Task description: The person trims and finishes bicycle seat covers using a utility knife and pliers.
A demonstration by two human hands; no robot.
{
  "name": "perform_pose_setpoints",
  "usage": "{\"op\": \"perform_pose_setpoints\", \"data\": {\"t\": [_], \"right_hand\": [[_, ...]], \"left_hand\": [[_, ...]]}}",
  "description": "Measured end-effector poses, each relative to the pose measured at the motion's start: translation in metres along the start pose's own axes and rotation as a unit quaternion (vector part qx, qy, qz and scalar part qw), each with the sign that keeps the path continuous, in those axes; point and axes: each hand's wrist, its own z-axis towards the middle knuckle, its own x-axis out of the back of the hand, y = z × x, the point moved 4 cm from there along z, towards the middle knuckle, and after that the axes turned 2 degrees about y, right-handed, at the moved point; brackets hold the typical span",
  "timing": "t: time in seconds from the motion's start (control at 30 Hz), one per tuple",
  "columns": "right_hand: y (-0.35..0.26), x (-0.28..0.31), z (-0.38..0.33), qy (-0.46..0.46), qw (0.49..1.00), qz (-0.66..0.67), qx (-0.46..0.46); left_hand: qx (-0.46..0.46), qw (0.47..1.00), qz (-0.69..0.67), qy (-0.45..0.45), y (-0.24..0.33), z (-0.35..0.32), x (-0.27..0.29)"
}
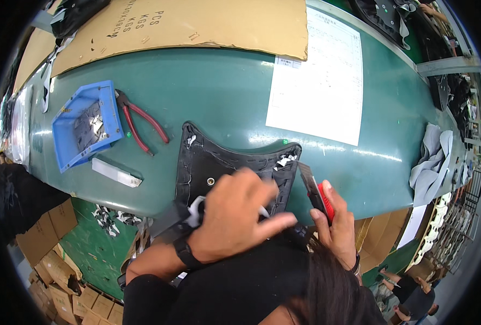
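Note:
A black padded panel [232, 157] with curved edges lies at the near edge of the green table. White scraps [285, 161] show at its far corners, and a round metal eyelet [210, 182] is set in its face. My left hand [237, 208], blurred by motion, is over the panel's near part, thumb and forefinger apart; its other fingers are hidden. In my right hand [335, 225] is a red and black utility knife [326, 205]. Its blade is out and points away from me, just right of the panel's far right corner.
A blue bin [59, 138] of small dark pieces stands left, beside red-handled pliers [137, 122] and a clear case [116, 172]. Cardboard [197, 27] and a printed sheet [316, 92] lie at the back. Grey cloth [432, 162] is at the right. Another person [413, 295] is at lower right.

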Motion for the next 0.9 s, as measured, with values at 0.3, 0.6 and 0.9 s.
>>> {"op": "perform_pose_setpoints", "data": {"t": [0.3, 0.6, 0.9], "right_hand": [[-0.002, -0.003, -0.006, 0.003, 0.999, -0.001, -0.036], [-0.018, -0.008, 0.0, -0.101, 0.989, -0.103, -0.035], [-0.011, 0.006, -0.019, -0.078, 0.995, -0.013, -0.058]], "left_hand": [[-0.005, 0.995, 0.076, 0.059, -0.004, 0.004, 0.002], [-0.056, 0.995, 0.078, 0.016, -0.005, 0.01, -0.012], [0.034, 0.979, -0.202, -0.007, -0.019, 0.009, 0.01]]}}
